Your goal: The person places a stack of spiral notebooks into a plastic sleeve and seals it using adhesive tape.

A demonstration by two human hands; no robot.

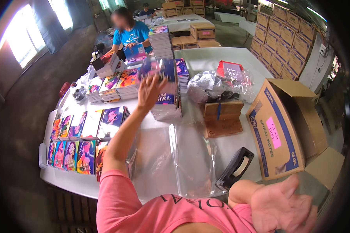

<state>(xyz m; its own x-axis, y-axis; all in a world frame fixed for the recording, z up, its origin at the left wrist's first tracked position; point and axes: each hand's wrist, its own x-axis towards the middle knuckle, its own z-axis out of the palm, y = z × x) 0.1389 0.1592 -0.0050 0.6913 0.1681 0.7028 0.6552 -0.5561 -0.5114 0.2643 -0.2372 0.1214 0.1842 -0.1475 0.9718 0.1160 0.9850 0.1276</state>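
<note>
L hand point(152, 90) reaches fwd over near part of blurred dk-blue notebook pack point(155, 68) atop plastic-wrapped stack point(169, 112), far-mid counter point(241, 58). Fingers spread; can't tell if that grip has hold. Pack roughly flat; long axis unclear b/c blur. Nearby loose notebooks point(85, 155) lie long axis fore-aft. R hand point(284, 206): palm up, fingers loosely splayed, holding nothing, nr brown carton point(278, 134).

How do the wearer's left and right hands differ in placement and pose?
The left hand is stretched out at the book stack, while the right hand is close to the body, away from the books. The left hand shows its back; the right hand turns its palm to the camera. Both are bare.
</note>
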